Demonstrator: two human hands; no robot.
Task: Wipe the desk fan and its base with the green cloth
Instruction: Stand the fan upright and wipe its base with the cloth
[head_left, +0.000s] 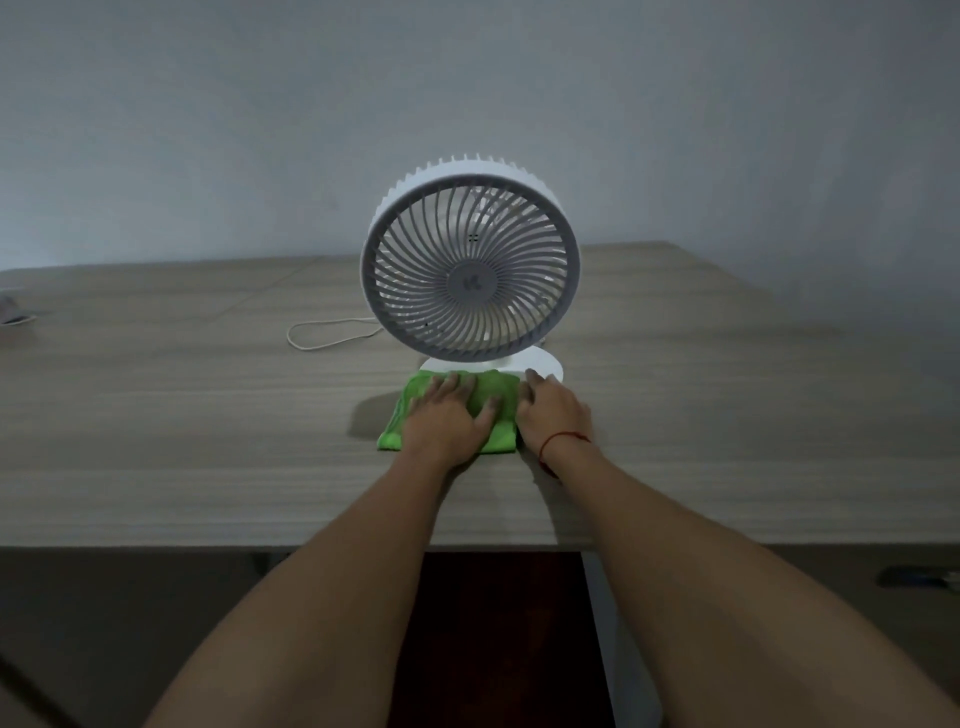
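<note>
A white desk fan with a round spiral grille stands upright on a wooden desk, facing me. Its round white base shows under the grille. The green cloth lies folded over the front of the base and onto the desk. My left hand presses flat on the cloth with fingers spread. My right hand, with a red string on its wrist, rests just right of the cloth, its fingertips touching the base's right front edge.
The fan's white cable loops on the desk to the left of the fan. A small pale object sits at the desk's far left edge. A grey wall rises behind. The desk's front edge runs under my forearms.
</note>
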